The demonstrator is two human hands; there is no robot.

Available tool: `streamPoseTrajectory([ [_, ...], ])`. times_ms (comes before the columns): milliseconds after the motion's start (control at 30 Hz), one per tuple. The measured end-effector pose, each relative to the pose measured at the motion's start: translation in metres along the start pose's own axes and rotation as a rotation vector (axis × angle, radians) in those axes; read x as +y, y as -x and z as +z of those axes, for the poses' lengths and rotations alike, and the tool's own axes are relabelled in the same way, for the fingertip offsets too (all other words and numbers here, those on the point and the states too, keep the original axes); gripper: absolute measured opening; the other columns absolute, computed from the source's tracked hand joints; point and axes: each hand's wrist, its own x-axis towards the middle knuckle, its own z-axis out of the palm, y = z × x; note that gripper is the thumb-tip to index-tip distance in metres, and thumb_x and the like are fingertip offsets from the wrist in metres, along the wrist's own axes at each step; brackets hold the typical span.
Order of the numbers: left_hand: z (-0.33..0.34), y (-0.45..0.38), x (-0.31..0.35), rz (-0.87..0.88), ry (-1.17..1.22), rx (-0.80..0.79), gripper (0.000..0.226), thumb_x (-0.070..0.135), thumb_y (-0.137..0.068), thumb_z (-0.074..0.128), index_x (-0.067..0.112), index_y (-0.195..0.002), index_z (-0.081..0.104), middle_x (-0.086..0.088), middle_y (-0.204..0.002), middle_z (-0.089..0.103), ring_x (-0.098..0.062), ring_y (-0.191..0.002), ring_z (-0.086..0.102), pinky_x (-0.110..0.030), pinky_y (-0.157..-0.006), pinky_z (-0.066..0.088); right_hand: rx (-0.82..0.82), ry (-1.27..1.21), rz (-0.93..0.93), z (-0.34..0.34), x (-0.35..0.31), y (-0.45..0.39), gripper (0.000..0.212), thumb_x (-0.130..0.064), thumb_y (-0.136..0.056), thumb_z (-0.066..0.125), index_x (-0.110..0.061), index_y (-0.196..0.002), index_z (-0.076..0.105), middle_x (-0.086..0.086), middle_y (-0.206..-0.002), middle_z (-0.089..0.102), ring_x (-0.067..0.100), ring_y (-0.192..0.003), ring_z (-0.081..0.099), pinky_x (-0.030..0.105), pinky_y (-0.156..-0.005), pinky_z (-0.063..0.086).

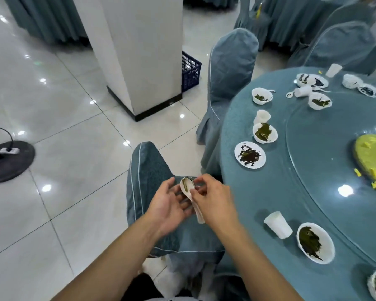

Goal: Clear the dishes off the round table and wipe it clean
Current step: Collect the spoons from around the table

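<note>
Over a covered chair beside the round table (258, 203), both my hands meet at a white plastic spoon (188, 185) smeared with green food. My right hand (213, 198) pinches the spoon's handle. My left hand (170, 203) lies palm up under it, fingers relaxed and touching it. On the blue tablecloth stand dirty white bowls (264, 132) (315, 242), a stained plate (250, 154) and plastic cups (277, 227) (262, 116). More bowls (261, 95), plates and a tipped cup (303, 91) lie at the far side.
A glass turntable (326, 161) holds a yellow-smeared dish (369, 157). Covered chairs (230, 68) (152, 177) stand at the table's edge. A white pillar (139, 51), a blue crate (190, 70) and a fan base (7, 161) stand on the tiled floor.
</note>
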Motion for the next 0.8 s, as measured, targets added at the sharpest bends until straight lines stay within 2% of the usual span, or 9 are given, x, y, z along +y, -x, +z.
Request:
streamPoseTrajectory([
  [100, -0.025, 0.013, 0.025, 0.016, 0.034, -0.004, 0.05, 0.042, -0.104, 0.038, 0.003, -0.128, 0.059, -0.022, -0.114, 0.069, -0.033, -0.096, 0.07, -0.046, -0.084, 0.056, 0.035, 0.04, -0.07, 0.019, -0.024, -0.006, 0.015, -0.038, -0.091, 0.066, -0.029, -0.102, 0.066, -0.008, -0.087, 0.072, 0.014, -0.081, 0.065, 0.035, -0.077, 0.053],
  [167, -0.043, 0.021, 0.046, 0.026, 0.046, 0.008, 0.054, 0.042, -0.104, 0.038, 0.0, -0.133, 0.056, -0.024, -0.117, 0.067, -0.036, -0.099, 0.07, -0.047, -0.083, 0.059, 0.092, 0.085, -0.157, 0.035, -0.038, -0.012, 0.011, -0.033, -0.094, 0.062, -0.026, -0.102, 0.065, -0.007, -0.09, 0.068, 0.016, -0.085, 0.061, 0.037, -0.079, 0.051],
  [233, -0.064, 0.03, 0.071, 0.034, 0.049, 0.021, 0.059, 0.042, -0.103, 0.04, -0.004, -0.138, 0.053, -0.026, -0.12, 0.066, -0.039, -0.108, 0.066, -0.052, -0.094, 0.056, 0.132, 0.149, -0.233, 0.058, -0.053, -0.019, 0.011, -0.025, -0.094, 0.061, -0.023, -0.104, 0.065, -0.004, -0.095, 0.066, 0.019, -0.088, 0.058, 0.04, -0.082, 0.049],
  [300, -0.086, 0.038, 0.101, 0.042, 0.042, 0.032, 0.059, 0.041, -0.103, 0.041, -0.005, -0.138, 0.052, -0.028, -0.121, 0.066, -0.041, -0.11, 0.063, -0.054, -0.097, 0.053, 0.141, 0.204, -0.257, 0.083, -0.069, -0.028, 0.017, -0.023, -0.092, 0.061, -0.021, -0.109, 0.065, -0.002, -0.103, 0.065, 0.021, -0.091, 0.058, 0.044, -0.085, 0.048],
  [467, -0.14, 0.05, 0.181, 0.041, -0.008, 0.054, 0.057, 0.039, -0.104, 0.041, -0.006, -0.137, 0.053, -0.03, -0.129, 0.063, -0.044, -0.107, 0.064, -0.054, -0.093, 0.055, 0.136, 0.27, -0.248, 0.137, -0.123, -0.041, 0.024, -0.024, -0.093, 0.063, -0.022, -0.117, 0.063, -0.002, -0.116, 0.061, 0.019, -0.098, 0.056, 0.041, -0.091, 0.048],
  [633, -0.182, 0.051, 0.249, 0.033, -0.051, 0.025, 0.058, 0.039, -0.104, 0.041, -0.007, -0.138, 0.053, -0.029, -0.13, 0.063, -0.044, -0.108, 0.064, -0.054, -0.094, 0.054, 0.116, 0.284, -0.159, 0.183, -0.162, -0.055, 0.035, -0.029, -0.096, 0.061, -0.028, -0.13, 0.057, -0.005, -0.134, 0.054, 0.017, -0.12, 0.05, 0.038, -0.105, 0.042],
  [800, -0.194, 0.036, 0.288, -0.014, -0.072, 0.002, 0.057, 0.039, -0.103, 0.042, -0.005, -0.138, 0.054, -0.028, -0.128, 0.065, -0.044, -0.113, 0.063, -0.055, -0.1, 0.051, 0.127, 0.329, -0.116, 0.204, -0.181, -0.08, 0.037, -0.033, -0.096, 0.057, -0.03, -0.133, 0.055, -0.008, -0.136, 0.053, 0.016, -0.122, 0.049, 0.038, -0.106, 0.04],
])
